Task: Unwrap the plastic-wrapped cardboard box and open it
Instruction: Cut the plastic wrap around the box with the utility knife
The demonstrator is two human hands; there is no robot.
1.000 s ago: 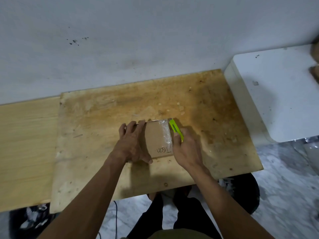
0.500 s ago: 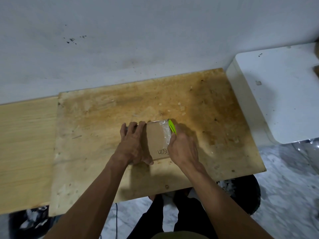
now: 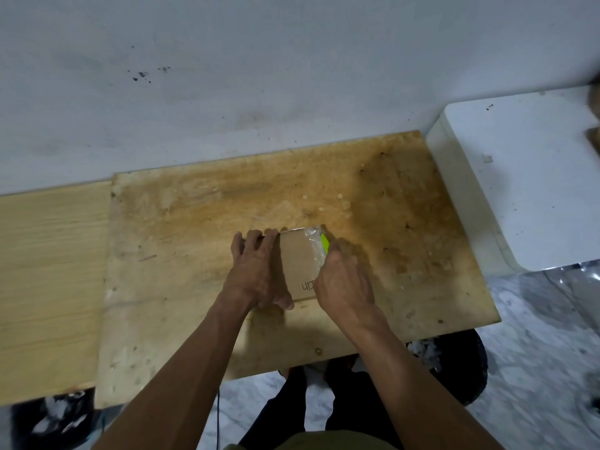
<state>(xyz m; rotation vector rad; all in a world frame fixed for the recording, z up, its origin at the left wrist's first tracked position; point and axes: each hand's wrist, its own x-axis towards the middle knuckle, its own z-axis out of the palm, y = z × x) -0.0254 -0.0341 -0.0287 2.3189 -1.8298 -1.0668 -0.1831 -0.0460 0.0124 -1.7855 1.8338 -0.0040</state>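
A small brown cardboard box (image 3: pixel 298 264) with handwriting on top lies on a stained plywood board (image 3: pixel 201 228). Clear plastic wrap (image 3: pixel 315 251) is bunched along the box's right side. My left hand (image 3: pixel 256 274) presses on the box's left half, fingers hooked over its far edge. My right hand (image 3: pixel 342 280) sits at the box's right edge, closed around a yellow-green cutter (image 3: pixel 325 242) whose tip pokes out beyond the fingers beside the wrap.
A light wooden tabletop (image 3: pixel 48 271) extends to the left under the board. A white block (image 3: pixel 526 190) stands at the right against the grey wall. Marble floor, a dark bin (image 3: pixel 461 365) and my legs lie below the board's front edge.
My right hand has slid inward over the box's right edge, covering more of the cutter so less of its green body shows. The left hand stays on the box.
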